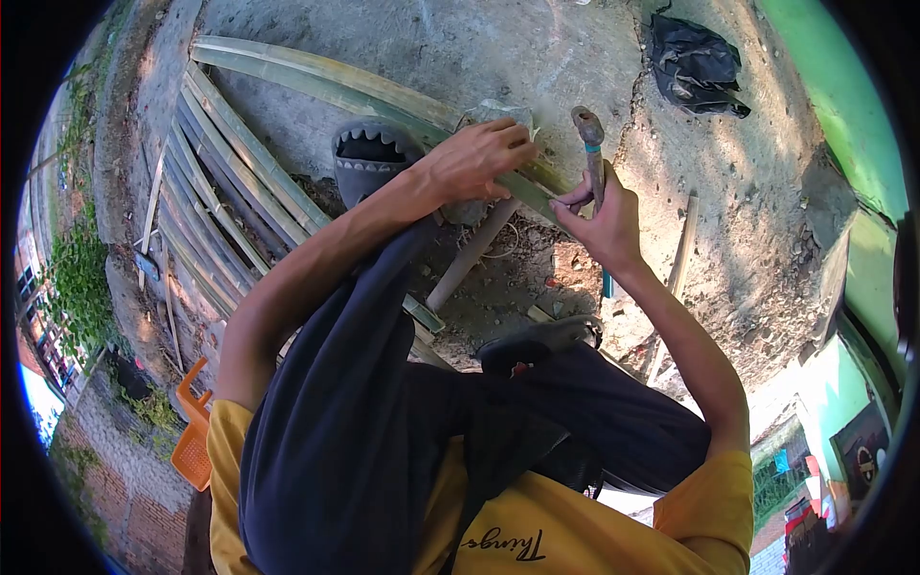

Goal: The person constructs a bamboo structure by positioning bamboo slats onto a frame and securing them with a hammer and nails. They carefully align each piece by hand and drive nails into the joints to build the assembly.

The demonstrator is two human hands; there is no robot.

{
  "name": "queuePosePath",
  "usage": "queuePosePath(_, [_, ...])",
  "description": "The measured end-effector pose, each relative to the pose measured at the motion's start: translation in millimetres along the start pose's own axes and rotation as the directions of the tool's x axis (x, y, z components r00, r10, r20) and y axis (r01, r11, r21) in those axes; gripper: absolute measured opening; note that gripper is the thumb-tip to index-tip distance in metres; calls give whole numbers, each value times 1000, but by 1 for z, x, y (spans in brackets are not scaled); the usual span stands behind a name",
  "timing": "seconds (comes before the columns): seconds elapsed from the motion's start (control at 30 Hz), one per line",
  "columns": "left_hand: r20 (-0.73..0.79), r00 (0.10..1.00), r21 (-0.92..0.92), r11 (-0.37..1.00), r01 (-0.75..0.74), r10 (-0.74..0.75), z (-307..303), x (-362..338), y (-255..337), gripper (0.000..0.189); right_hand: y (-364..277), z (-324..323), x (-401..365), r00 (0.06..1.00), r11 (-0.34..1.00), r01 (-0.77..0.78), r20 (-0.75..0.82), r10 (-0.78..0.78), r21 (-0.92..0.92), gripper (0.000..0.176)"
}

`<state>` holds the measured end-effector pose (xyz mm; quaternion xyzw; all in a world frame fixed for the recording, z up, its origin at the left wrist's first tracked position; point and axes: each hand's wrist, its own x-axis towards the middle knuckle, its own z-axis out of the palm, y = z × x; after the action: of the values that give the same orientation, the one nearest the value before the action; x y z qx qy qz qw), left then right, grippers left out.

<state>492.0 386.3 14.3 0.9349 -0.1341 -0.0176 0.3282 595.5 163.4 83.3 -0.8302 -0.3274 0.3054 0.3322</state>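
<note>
My left hand (484, 161) rests over a long green bamboo strip (383, 107), its fingers bent around the strip near a stone block (498, 113). To the right, my right hand (606, 216) is closed round a hammer (591, 144), whose head points up and away from me. The thumb and a finger of that hand also touch the near end of the bamboo. Beneath the strip, a round wooden stick (471, 257) lies at a slant between my feet.
Many split bamboo strips (225, 201) spread out at the left. A black plastic bag (695, 65) lies at the upper right. Grey shoes (369, 158) are on my feet. An orange plastic chair (194, 446) stands at lower left, a green wall (843, 86) at right.
</note>
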Motion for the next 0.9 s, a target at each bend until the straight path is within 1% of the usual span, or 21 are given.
queuePosePath(0.13, [-36, 999, -58, 998, -7, 5, -1, 0, 0, 61, -1, 8, 7, 1000, 1000, -4, -13, 3, -30, 41])
queuePosePath(0.2, [-77, 997, -70, 998, -2, -4, -1, -2, 1, 53, -2, 12, 12, 1000, 1000, -11, 9, 11, 15, 42])
queuePosePath(0.3, [-89, 996, -47, 999, 17, -21, 1, -3, 5, 50, -3, 19, 16, 999, 1000, -12, 32, 11, 26, 44])
queuePosePath(0.63, [-91, 995, 13, 999, 42, -41, 5, -6, 15, 51, -10, 22, 26, 995, 999, -27, 94, 24, 27, 45])
queuePosePath(0.7, [-80, 996, 124, 991, 51, -42, 7, -9, 20, 51, -11, 22, 27, 993, 999, -50, 111, 48, 14, 46])
queuePosePath(0.73, [-81, 996, 124, 991, 50, -40, 7, -8, 23, 51, -11, 22, 28, 993, 999, -49, 110, 47, 14, 46])
queuePosePath(0.8, [-53, 998, 283, 958, 39, -25, 8, -6, 27, 51, -11, 22, 30, 993, 999, -37, 109, 38, -13, 46])
queuePosePath(0.9, [-90, 996, 343, 939, 22, 10, 4, -7, 29, 51, -11, 20, 29, 992, 999, -35, 118, 37, -15, 46])
